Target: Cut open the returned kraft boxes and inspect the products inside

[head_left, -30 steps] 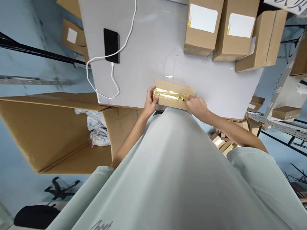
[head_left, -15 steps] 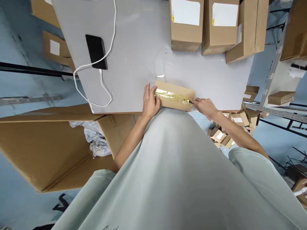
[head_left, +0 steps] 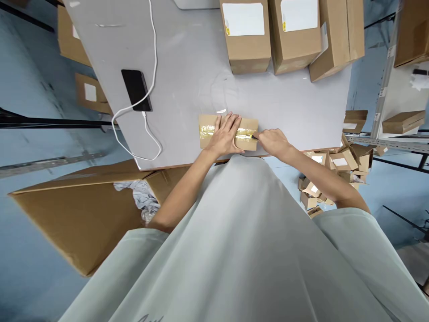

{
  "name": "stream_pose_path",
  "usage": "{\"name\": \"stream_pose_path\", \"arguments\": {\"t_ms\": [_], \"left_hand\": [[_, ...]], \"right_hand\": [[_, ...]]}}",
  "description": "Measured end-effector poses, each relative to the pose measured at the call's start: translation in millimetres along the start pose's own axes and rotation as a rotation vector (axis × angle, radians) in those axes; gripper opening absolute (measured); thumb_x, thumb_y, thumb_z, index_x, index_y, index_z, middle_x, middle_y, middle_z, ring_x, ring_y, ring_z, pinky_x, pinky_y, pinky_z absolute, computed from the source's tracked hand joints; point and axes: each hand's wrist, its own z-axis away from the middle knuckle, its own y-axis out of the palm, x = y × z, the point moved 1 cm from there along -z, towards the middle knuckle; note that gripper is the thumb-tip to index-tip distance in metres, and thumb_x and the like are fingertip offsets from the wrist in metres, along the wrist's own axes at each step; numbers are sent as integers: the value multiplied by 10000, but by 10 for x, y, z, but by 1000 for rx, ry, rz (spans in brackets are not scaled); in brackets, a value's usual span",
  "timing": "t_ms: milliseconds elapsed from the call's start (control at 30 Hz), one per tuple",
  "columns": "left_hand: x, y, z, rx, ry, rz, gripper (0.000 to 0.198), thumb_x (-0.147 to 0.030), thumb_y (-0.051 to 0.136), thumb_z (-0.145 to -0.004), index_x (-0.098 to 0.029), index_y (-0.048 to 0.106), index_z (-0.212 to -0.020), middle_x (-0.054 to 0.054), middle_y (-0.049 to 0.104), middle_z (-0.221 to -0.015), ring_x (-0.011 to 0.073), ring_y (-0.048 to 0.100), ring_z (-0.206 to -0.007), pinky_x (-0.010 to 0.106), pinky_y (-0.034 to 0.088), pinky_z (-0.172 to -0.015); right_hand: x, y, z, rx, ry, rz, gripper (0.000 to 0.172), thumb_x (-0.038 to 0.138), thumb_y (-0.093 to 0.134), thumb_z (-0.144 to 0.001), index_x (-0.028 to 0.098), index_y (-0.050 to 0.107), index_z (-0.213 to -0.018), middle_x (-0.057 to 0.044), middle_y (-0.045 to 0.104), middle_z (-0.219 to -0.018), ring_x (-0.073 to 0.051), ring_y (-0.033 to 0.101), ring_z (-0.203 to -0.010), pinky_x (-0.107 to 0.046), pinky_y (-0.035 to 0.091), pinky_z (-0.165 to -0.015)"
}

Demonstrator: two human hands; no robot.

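While a broad, pale grey table fills the upper middle, a large brown cardboard carton gapes at its near left, crumpled whitish wrapping inside. Three upright brown cardboard boxes with white labels stand at the table's far right, contents hidden. Past its near right edge lies a heap of small brown cardboard boxes, too small to see into. On the table, close to the near edge, sits a low oblong brown cardboard box banded with shiny yellow tape, its inside unseen; a strong pull that way could, I judge, tip it off. Across its top the left hand presses flat, fingers spread, gripping nothing. The right hand is curled round a slim dark tool, its tip at the tape near the box's right end. Should the tip skid left on the slick tape, it could catch those fingers; pushed too deep, if sharp, it might mark the contents
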Motion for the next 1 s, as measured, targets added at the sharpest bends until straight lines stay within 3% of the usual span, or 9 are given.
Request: {"name": "stream_pose_path", "arguments": {"t_ms": [133, 333, 400, 567, 700, 833, 1000], "left_hand": [[-7, 44, 57, -35, -29, 10, 1351, -1013, 868, -680, -235, 545, -1736, 232, 510, -1792, 573, 292, -1767, 776, 5, -1466], [25, 57, 37, -72, -53, 34, 1332, -1000, 870, -696, -242, 540, -1741, 225, 516, -1784, 586, 272, -1767, 778, -9, -1463], [55, 63, 36, -63, -39, 8, 1334, -1008, 854, -709, -243, 529, -1753, 224, 507, -1788, 582, 263, -1772, 775, -15, -1462], [117, 10, 8, -36, -26, -21, 1216, -1001, 762, -830, -244, 536, -1753, 211, 512, -1782, 552, 278, -1776, 756, 17, -1463], [129, -60, -45, -55, -36, 29, 1102, -960, 806, -825, -274, 626, -1668, 172, 596, -1714, 534, 389, -1723, 744, 55, -1472], [122, -38, -57, -103, -63, 44, 1067, -937, 844, -797, -277, 664, -1615, 162, 653, -1655, 527, 483, -1655, 746, 87, -1480], [55, 39, -19, -126, -32, -64, 924, -907, 631, -987, -262, 641, -1647, 188, 654, -1674, 478, 521, -1650, 715, 156, -1485]], "right_hand": [[-146, 102, 200, 21, 61, 3, 505, 193, 417, -1188, 220, 657, -1632, -230, 851, -1291, -351, 821, -1169, -412, 498, -911], [-610, 480, 531, 129, 219, 96, 519, 90, 401, -1154, 139, 627, -1618, -287, 814, -1342, -344, 813, -1194, -391, 459, -868], [-663, 552, 632, 80, 243, 63, 519, 165, 375, -1199, 179, 573, -1678, -267, 814, -1355, -333, 813, -1147, -385, 452, -845], [-403, 524, 591, -84, 117, -84, 548, 378, 293, -1267, 298, 475, -1778, -175, 789, -1485, -320, 781, -1203, -357, 454, -827], [-198, 470, 426, -108, 57, -111, 550, 359, 303, -1264, 280, 501, -1771, -174, 776, -1501, -313, 778, -1210, -351, 462, -825], [-183, 473, 378, -104, 47, -119, 534, 328, 325, -1260, 263, 545, -1741, -172, 782, -1486, -314, 785, -1210, -357, 470, -831], [-210, 472, 336, -129, 37, -92, 521, 328, 340, -1258, 238, 568, -1718, -190, 799, -1421, -312, 794, -1153, -358, 472, -818]]}}
